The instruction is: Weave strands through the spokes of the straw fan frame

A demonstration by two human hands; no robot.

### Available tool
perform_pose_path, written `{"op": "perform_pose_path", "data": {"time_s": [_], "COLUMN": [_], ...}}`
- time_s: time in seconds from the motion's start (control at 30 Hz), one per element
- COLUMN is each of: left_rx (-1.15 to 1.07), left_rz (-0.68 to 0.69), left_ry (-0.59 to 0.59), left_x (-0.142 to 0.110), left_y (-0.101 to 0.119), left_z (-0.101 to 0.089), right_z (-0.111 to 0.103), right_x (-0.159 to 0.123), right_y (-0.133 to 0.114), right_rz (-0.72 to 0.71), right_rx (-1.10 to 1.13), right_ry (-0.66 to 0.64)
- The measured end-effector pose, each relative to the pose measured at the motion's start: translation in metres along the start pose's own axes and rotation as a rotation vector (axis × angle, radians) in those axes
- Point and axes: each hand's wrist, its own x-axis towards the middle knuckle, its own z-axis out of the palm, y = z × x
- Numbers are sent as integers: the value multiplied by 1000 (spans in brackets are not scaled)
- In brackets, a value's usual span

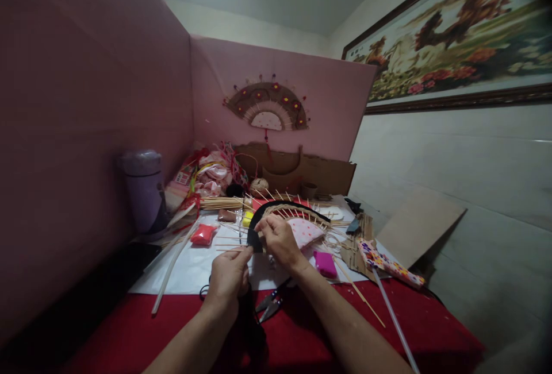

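Observation:
A half-round fan of thin sticks lies before me, with a pale dotted fabric piece (304, 232) at its middle. A black yarn band (287, 204) curves along its sticks, next to a tan woven strip. My left hand (228, 275) pinches black yarn at the band's near-left end, and a dark bundle of it hangs below onto the red cloth. Closed on the fan's left part, beside the black band, is my right hand (279, 240); its fingertips hide what lies under them. Scissors (271, 305) lie between my forearms, blades toward me.
A purple bottle (144, 193) stands at the left. Red clay (203, 235) and magenta clay (325, 265) packets lie on white paper. At the right are torn cardboard (359, 247) and a glue gun (388, 263) with flowered covering. A finished-looking fan (269, 107) hangs on the pink panel.

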Motion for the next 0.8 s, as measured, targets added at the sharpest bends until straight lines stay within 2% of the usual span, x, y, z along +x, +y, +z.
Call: {"op": "perform_pose_path", "data": {"time_s": [0.13,0.3,0.43,0.57,0.7,0.8], "left_rx": [-4,-23,-21,-13,-12,-8], "left_rz": [-1,-2,-1,-3,-7,-4], "left_ry": [-13,-13,-5,12,-2,-7], "left_x": [0,2,5,3,2,1], "left_y": [1,-1,-3,-2,-1,-1], "left_z": [0,0,-1,-1,-1,-1], "right_z": [-1,-13,-25,-29,-26,-22], "right_x": [-2,-7,-5,-2,-2,1], "right_y": [-1,-14,-19,-16,-8,1], "right_rz": [44,-33,47,130,158,191], "right_rx": [82,146,306,425,442,538], "right_ry": [84,195,333,344,345,353]}}
